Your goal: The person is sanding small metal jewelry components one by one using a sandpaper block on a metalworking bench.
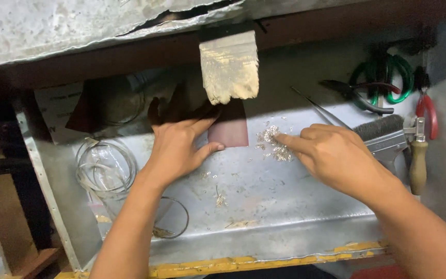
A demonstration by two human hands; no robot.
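Across the middle of the frame I see the metal tray, a dull grey sheet with a yellow-painted front edge, and everything I care about sits on its upper half. At the centre top lies the dark red sheet, flat, its long axis running up and down the frame, with a pale worn brush hanging just above it. My left hand rests on the sheet's left edge, fingers spread and pressing flat, thumb touching the lower left corner; it pins rather than grips. Just right of the sheet is the cluster of small silver pieces, a loose scatter. My right hand comes in from the right, index finger stretched out with its tip touching the cluster's right side, the other fingers curled in; it holds nothing that I can see. So the pieces lie directly left of that fingertip, between it and the sheet, and the right hand is the nearer. Wire coils sit at left, pliers at upper right.
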